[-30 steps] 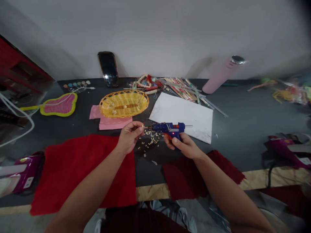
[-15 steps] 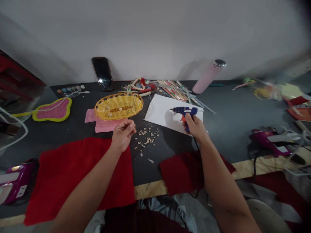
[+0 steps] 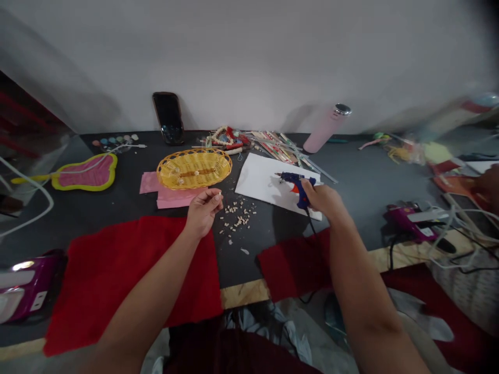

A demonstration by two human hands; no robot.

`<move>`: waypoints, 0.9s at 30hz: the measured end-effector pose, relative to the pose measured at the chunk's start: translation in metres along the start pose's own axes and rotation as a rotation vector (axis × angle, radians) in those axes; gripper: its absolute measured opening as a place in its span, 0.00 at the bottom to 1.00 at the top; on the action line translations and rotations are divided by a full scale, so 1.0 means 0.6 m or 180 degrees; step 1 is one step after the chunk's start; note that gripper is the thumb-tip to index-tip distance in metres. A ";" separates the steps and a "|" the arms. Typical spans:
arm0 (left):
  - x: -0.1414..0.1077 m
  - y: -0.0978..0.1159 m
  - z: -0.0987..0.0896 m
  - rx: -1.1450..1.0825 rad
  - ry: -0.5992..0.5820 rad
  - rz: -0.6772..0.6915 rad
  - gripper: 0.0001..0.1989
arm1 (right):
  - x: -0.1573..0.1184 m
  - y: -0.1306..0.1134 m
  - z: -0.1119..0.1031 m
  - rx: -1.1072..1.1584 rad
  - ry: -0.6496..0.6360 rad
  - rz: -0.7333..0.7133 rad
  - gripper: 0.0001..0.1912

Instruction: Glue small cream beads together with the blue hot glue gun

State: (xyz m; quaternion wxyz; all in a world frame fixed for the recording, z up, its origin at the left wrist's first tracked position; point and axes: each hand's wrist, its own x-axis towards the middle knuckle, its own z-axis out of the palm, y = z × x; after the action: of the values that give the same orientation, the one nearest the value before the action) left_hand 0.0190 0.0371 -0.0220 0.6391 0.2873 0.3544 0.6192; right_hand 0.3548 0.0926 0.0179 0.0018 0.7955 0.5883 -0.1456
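Fingers of your left hand (image 3: 203, 213) pinched on a small pale bit (image 3: 220, 194) near the yellow basket (image 3: 167, 172), more bits (image 3: 238, 222) scattered on the table (image 3: 241, 272) beside that hand, a white board (image 3: 251, 179), blue glue gun (image 3: 301, 195) over it, nozzle pointing left, gripped in your right hand (image 3: 323, 200)

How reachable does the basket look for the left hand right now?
Likely yes: nothing upright stands between the left hand and the basket, though that hand pinches a small pale piece.
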 end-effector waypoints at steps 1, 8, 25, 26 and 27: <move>0.000 0.001 0.001 -0.0001 0.0003 0.0002 0.10 | -0.009 0.000 -0.007 -0.0118 0.0088 -0.0065 0.35; -0.005 0.008 0.008 0.0025 0.0035 -0.0014 0.09 | -0.125 -0.089 -0.027 0.0454 0.0945 -0.1395 0.14; -0.006 0.010 0.013 0.0128 0.0095 -0.0155 0.10 | -0.138 -0.180 0.104 0.0628 0.0286 -0.2611 0.15; -0.006 0.010 0.013 0.0130 0.0098 -0.0154 0.10 | -0.138 -0.179 0.104 0.0634 0.0271 -0.2641 0.14; -0.006 0.010 0.013 0.0133 0.0098 -0.0150 0.10 | -0.138 -0.177 0.105 0.0651 0.0249 -0.2671 0.12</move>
State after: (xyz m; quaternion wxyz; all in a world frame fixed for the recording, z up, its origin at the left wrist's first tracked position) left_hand 0.0219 0.0344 -0.0119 0.6418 0.2826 0.3837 0.6008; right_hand 0.2188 0.0371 -0.0050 -0.1587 0.4883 0.8429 -0.1610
